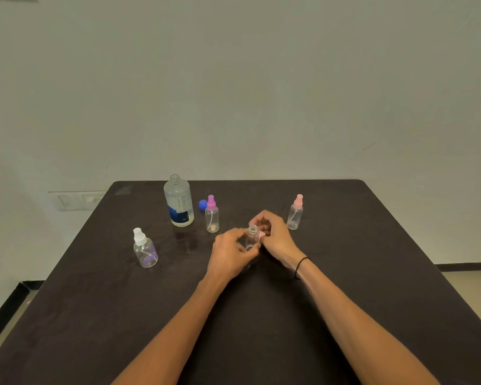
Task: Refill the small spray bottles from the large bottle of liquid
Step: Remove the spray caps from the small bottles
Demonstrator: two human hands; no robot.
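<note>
A dark counter [372,273] stands against a pale wall [233,79]; a switch plate [78,201] sits just beyond the counter's far left corner.

On the dark desk [345,287], the left hand [231,254] gripped a small uncapped bottle [252,237] while the right hand [272,234] pinched its pink spray cap [261,235] just beside the neck. At eleven o'clock stood the open large bottle [179,201], with a blue cap [203,205] and a purple-topped sprayer [212,215] nearby. A white-topped sprayer [144,248] stood at nine o'clock, a pink-topped sprayer [295,212] at two.
</note>
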